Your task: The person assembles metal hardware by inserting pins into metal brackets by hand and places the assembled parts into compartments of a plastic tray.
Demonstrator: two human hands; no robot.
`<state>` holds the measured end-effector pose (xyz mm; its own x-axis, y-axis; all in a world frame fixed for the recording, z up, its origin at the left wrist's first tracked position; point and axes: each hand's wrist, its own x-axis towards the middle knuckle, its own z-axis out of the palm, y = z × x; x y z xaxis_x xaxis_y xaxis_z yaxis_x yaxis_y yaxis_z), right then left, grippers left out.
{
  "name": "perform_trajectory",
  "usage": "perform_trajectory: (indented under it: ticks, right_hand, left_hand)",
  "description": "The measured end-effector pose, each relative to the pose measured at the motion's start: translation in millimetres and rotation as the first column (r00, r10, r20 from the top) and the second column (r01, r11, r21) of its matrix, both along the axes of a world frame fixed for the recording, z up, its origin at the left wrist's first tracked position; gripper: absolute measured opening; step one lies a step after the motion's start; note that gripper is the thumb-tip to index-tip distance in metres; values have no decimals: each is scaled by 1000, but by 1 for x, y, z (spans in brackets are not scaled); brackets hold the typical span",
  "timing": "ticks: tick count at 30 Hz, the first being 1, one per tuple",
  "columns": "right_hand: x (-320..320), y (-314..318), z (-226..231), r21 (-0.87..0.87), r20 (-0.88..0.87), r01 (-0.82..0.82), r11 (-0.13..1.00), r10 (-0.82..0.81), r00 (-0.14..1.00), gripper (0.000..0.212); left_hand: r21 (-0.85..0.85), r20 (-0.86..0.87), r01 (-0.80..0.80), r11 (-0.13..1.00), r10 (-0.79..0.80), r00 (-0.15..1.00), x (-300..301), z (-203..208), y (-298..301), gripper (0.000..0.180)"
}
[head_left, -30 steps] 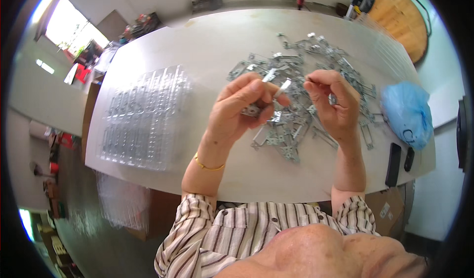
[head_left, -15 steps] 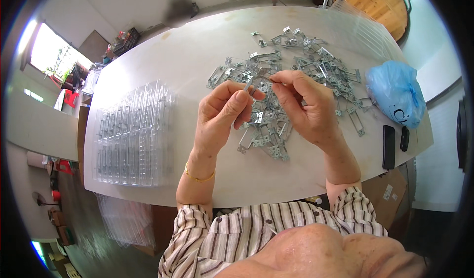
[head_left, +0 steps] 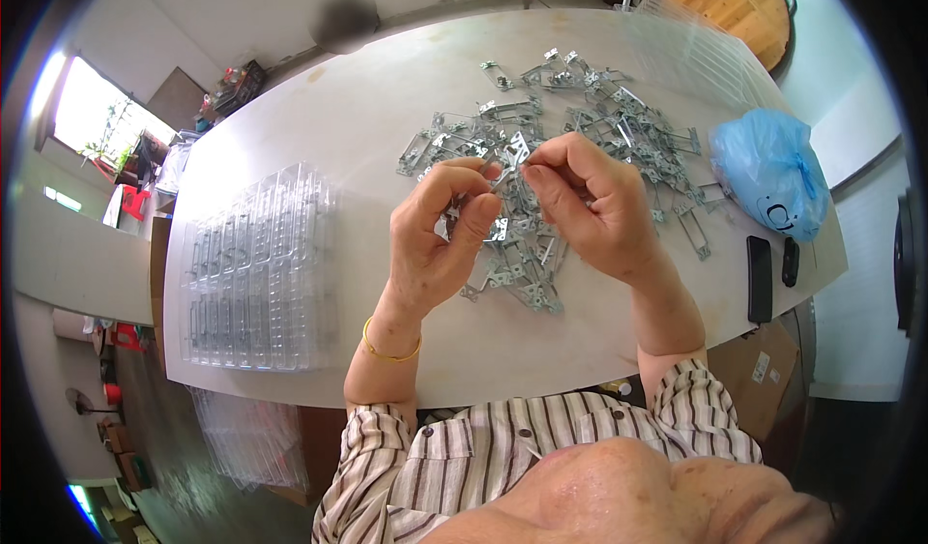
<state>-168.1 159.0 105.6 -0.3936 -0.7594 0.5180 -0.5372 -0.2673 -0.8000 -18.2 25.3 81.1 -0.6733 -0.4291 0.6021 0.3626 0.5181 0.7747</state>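
Note:
Above the table my left hand [head_left: 437, 230] is closed, its thumb and fingertips pinching a thin metal piece. My right hand [head_left: 597, 205] pinches a silvery metal bracket [head_left: 519, 145] by its lower end, close to the left fingertips. Whether both hands grip one and the same bracket I cannot tell, since the fingers cover much of it. Beneath and beyond the hands spreads a loose pile of metal brackets [head_left: 633, 128], long narrow frames with flat holed ends.
Stacked clear plastic trays [head_left: 256, 268] with brackets in their slots lie at the left of the white table [head_left: 387, 89]. A blue plastic bag [head_left: 770, 172], a black phone [head_left: 760, 278] and a small black object [head_left: 791, 262] sit at the right. More clear trays [head_left: 691, 46] stand far right.
The metal bracket between my fingertips has turned, and its flat holed end now faces up. My left hand's fingers have curled and shifted slightly. The view has moved a little.

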Motion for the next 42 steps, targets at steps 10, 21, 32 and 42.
perform_trajectory:
  ticks: [10, 21, 32, 42]
  right_hand:
    - [-10, 5, 12, -34, 182, 25, 999, -19, 983, 9]
    - [-8, -1, 1, -38, 82, 3, 999, 0, 997, 9]
    - [-13, -6, 3, -123, 61, 142, 982, -135, 989, 8]
    - [-5, 1, 2, -81, 61, 69, 994, -64, 996, 6]
  left_hand:
    - [-122, 31, -193, 974, 198, 980, -4, -4, 3, 22]
    - [-330, -28, -255, 909, 260, 965, -14, 3, 12, 30]
    - [-305, 4, -344, 888, 363, 932, -10, -1, 1, 20]
    - [-129, 117, -227, 965, 242, 963, 1, 2, 10, 15]
